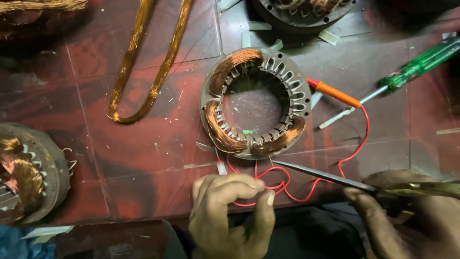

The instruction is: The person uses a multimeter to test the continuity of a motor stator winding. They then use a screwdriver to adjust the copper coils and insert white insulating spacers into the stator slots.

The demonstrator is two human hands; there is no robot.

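Note:
A round grey motor stator [256,101] with copper windings lies on the dark red floor. Thin red wire [357,148] loops from its near edge towards me. My left hand [233,214] pinches this red wire between thumb and fingers at the bottom centre. My right hand [407,216] at the bottom right grips scissors [330,177], whose long blades point left towards the stator's near rim and cross the wire.
A green-handled screwdriver [417,66] and an orange-sleeved probe [335,93] lie right of the stator. A long copper coil loop [143,62] lies at upper left. Another wound stator [26,172] sits at left, and a third [302,12] at the top.

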